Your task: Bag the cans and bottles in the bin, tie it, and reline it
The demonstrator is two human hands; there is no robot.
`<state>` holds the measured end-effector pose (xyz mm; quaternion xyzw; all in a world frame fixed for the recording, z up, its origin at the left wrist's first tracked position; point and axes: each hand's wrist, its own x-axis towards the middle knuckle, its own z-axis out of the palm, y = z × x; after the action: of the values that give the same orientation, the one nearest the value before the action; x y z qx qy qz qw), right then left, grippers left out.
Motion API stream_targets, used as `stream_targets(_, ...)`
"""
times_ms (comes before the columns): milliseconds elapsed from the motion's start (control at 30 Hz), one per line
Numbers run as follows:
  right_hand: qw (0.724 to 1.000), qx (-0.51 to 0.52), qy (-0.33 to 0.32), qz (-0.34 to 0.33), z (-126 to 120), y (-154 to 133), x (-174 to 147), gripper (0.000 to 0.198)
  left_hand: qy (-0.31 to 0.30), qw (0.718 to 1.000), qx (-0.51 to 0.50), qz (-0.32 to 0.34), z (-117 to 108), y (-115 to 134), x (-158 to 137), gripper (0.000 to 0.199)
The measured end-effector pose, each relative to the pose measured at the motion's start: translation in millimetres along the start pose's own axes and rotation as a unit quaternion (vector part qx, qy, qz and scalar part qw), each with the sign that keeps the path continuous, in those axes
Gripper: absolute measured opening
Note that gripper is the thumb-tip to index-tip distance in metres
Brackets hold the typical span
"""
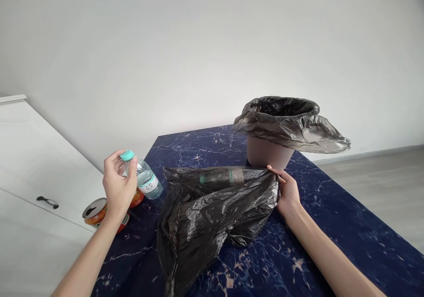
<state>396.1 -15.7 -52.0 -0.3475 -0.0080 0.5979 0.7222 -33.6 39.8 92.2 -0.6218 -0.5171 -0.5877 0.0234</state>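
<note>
My left hand is closed round the neck of a clear plastic water bottle, just under its turquoise cap. The bottle is tilted, has a white label and holds clear liquid. My right hand grips the right end of a black plastic bag, thumb on top. Through the thin film of that bag shows another bottle with a green cap, lying on its side. Its base end is close to my right fingers. The bag's left end hangs loose and crumpled toward me.
Opened orange drink cans stand at the left, partly behind my left wrist. A pinkish bin, lined with a black bag folded over its rim, stands at the back right of the blue marbled table. A white cabinet is at the left.
</note>
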Motion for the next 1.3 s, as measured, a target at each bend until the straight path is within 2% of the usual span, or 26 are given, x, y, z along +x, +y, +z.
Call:
stream_targets(100, 1.000, -0.004, 0.003, 0.001, 0.4, 0.3, -0.6, 0.025, -0.012, 0.999, 0.026, 0.030, 1.6, 0.0, -0.7, 0.053)
stream_targets(200, 1.000, -0.008, 0.004, 0.003, 0.5, 0.6, -1.0, 0.024, 0.018, 0.995, 0.060, 0.079, 1.3, 6.0, -8.4, 0.063)
stream_targets(267, 1.000, -0.010, 0.004, 0.004, 0.6, 0.7, -0.9, 0.024, 0.047, 0.984, 0.086, 0.149, -1.9, 12.8, -19.4, 0.065)
stream_targets(300, 1.000, -0.012, 0.005, 0.004, 0.7, 0.6, -0.7, 0.024, 0.043, 0.976, 0.094, 0.190, -4.1, 16.5, -26.5, 0.058)
stream_targets(367, 1.000, -0.014, 0.005, 0.003, 0.6, 0.4, -0.3, 0.025, -0.021, 0.960, 0.096, 0.261, -8.6, 23.4, -42.9, 0.033)
stream_targets(433, 1.000, -0.015, 0.004, 0.003, 0.5, 0.5, 0.1, 0.026, -0.129, 0.945, 0.085, 0.288, -11.4, 27.9, -59.5, 0.013)
stream_targets(533, 1.000, -0.016, 0.001, 0.002, 0.2, 0.9, 0.4, 0.026, -0.269, 0.919, 0.092, 0.272, -9.1, 27.8, -78.9, 0.016)
stream_targets(667, 1.000, -0.012, -0.002, 0.002, 0.5, 1.6, 0.0, 0.025, -0.358, 0.899, 0.129, 0.216, 3.7, 16.7, -88.6, 0.019)
stream_targets(867, 1.000, -0.005, -0.012, -0.001, 2.6, 2.2, -0.7, 0.022, -0.398, 0.895, 0.140, 0.141, 28.2, 14.7, -88.3, 0.031)
stream_targets(1033, 1.000, -0.002, -0.008, 0.000, 5.9, 2.6, -2.7, 0.025, -0.448, 0.877, 0.103, 0.136, 41.9, 17.2, -94.7, 0.026)
stream_targets(1167, 1.000, 0.001, 0.000, 0.003, 8.5, 3.4, -4.0, 0.028, -0.454, 0.873, 0.115, 0.136, 58.6, 1.4, -96.8, 0.025)
stream_targets(1300, 1.000, 0.001, -0.009, 0.007, 10.0, 4.8, -4.1, 0.026, -0.459, 0.868, 0.127, 0.140, 87.9, -14.2, -86.8, 0.033)
